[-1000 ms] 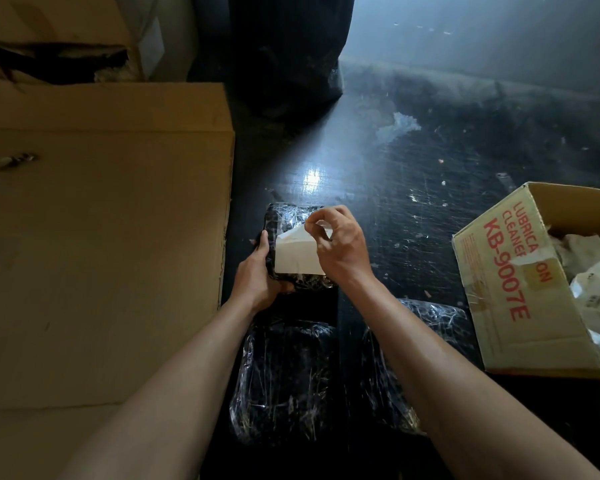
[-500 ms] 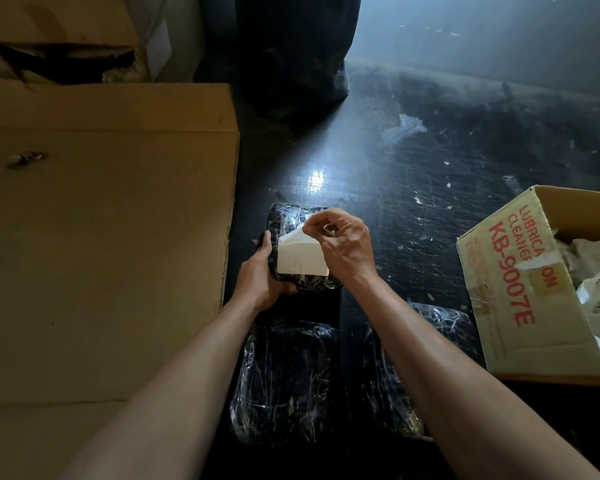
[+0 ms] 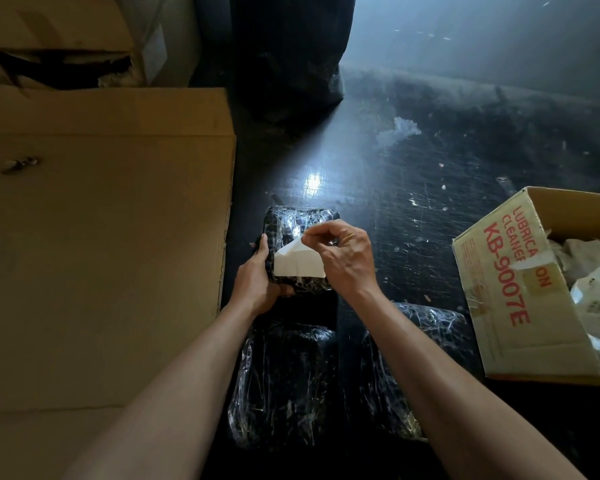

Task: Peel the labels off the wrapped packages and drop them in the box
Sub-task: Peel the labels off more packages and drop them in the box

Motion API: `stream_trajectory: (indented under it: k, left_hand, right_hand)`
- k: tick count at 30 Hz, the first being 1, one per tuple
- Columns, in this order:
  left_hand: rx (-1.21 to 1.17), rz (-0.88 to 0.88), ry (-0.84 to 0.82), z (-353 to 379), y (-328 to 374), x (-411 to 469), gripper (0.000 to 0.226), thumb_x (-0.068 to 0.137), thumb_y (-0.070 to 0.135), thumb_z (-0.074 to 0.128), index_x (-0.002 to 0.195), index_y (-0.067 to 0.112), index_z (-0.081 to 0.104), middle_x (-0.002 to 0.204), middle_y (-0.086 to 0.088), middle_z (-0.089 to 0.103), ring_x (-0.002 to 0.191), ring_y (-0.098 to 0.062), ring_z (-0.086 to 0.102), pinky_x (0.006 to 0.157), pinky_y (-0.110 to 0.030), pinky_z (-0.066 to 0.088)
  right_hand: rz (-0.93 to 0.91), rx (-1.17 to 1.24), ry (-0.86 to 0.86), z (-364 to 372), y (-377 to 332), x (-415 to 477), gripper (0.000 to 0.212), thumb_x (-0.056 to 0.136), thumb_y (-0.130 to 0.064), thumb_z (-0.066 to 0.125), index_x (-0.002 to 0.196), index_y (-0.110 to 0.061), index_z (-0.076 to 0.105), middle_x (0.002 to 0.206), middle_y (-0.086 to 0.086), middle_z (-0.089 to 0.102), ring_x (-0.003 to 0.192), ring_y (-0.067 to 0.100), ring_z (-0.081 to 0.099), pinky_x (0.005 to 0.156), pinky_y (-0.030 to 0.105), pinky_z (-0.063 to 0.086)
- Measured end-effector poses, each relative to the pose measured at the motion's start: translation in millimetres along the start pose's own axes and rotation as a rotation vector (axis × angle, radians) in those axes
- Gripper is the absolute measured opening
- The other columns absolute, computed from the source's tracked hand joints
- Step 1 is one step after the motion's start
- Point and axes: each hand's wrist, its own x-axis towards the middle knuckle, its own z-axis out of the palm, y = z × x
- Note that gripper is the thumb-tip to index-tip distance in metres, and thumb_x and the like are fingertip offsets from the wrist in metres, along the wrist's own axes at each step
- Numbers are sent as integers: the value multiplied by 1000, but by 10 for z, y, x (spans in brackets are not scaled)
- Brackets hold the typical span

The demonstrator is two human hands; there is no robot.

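Observation:
A black package wrapped in clear film (image 3: 293, 223) lies on the dark floor at the centre. My left hand (image 3: 257, 282) grips its left edge and near corner. On top of it sits a white label (image 3: 297, 263), its far corner lifted and folded back. My right hand (image 3: 343, 254) pinches that lifted corner between thumb and forefinger. Two more wrapped black packages lie nearer me, one (image 3: 284, 382) under my left forearm and one (image 3: 426, 323) partly hidden by my right arm. An open cardboard box with red lettering (image 3: 513, 306) stands at the right, holding crumpled white labels.
A large flat cardboard sheet (image 3: 101, 254) covers the floor on the left, right beside the package. A black plastic bag (image 3: 288, 53) stands at the back centre. More cardboard boxes (image 3: 59, 39) sit at the back left. The dark floor (image 3: 430, 168) is scratched and littered with scraps.
My right hand has pulled the label's far corner further up and toward me, so more of the label is folded back. My left hand keeps its grip on the package.

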Motion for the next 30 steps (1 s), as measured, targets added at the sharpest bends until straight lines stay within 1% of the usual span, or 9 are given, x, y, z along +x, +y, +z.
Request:
stream_trajectory:
  k: [4, 5, 8, 11, 15, 17, 22, 25, 30]
  left_hand:
    - [2, -24, -8, 3, -35, 38, 130, 66, 19, 90, 160, 39, 2, 130, -1, 66, 99, -12, 61, 69, -13, 44]
    - [1, -26, -10, 5, -36, 39, 130, 66, 18, 89, 160, 40, 2, 129, 0, 66, 97, -12, 61, 67, -13, 44]
    - [4, -5, 0, 12, -9, 14, 131, 65, 18, 92, 160, 37, 4, 134, -1, 63, 108, -19, 62, 86, -28, 52]
    - [-2, 1, -1, 7, 3, -2, 132, 65, 18, 94, 160, 35, 4, 145, -5, 56, 123, -25, 57, 100, -37, 51]
    - [6, 10, -9, 3, -3, 4, 132, 65, 20, 94, 160, 35, 3, 150, -6, 52, 130, -27, 53, 106, -41, 47]
    - [16, 13, -8, 4, -4, 2, 132, 65, 21, 94, 160, 34, 3, 150, -6, 51, 131, -28, 52, 106, -40, 47]
    - [15, 16, -5, 5, -14, 5, 134, 63, 23, 95, 160, 34, 5, 150, -6, 51, 133, -28, 52, 108, -41, 46]
    - [18, 18, -7, 9, -13, 6, 135, 61, 24, 96, 160, 34, 4, 150, -5, 51, 132, -28, 52, 108, -44, 46]
    - [26, 25, -11, 6, -28, 13, 137, 60, 31, 96, 160, 36, 3, 152, -6, 49, 134, -29, 51, 109, -43, 45]
  right_hand:
    - [-33, -32, 3, 78, -69, -30, 6, 82, -12, 81, 84, -17, 79, 89, -5, 75, 87, 9, 71, 82, 27, 59]
    - [-40, -47, 4, 78, -85, -25, 7, 82, -12, 82, 84, -18, 79, 89, -5, 75, 87, 10, 71, 81, 27, 59]
    - [-23, -11, 19, 20, -111, -16, 6, 83, -11, 81, 84, -16, 78, 88, -4, 76, 86, 10, 72, 79, 25, 59]
    - [24, 47, 41, -15, -107, -26, 7, 82, -11, 82, 85, -17, 79, 88, -3, 77, 84, 7, 72, 77, 23, 58]
    - [72, 51, 69, -19, -75, -3, 6, 80, -17, 84, 83, -19, 80, 86, -1, 77, 90, 21, 73, 87, 44, 60]
    - [83, 71, 80, -31, -74, -14, 6, 80, -16, 85, 83, -19, 80, 85, -1, 77, 89, 24, 73, 88, 48, 59]
    - [84, 56, 80, -9, -129, -56, 7, 81, -14, 84, 81, -20, 80, 84, -3, 77, 87, 18, 72, 85, 40, 61]
    - [94, 71, 90, 8, -137, -45, 5, 81, -15, 84, 82, -18, 80, 84, -1, 77, 86, 20, 73, 82, 37, 61]
    - [109, 147, 110, -13, -172, -36, 5, 81, -11, 83, 84, -10, 79, 82, 6, 76, 76, 14, 71, 70, 21, 56]
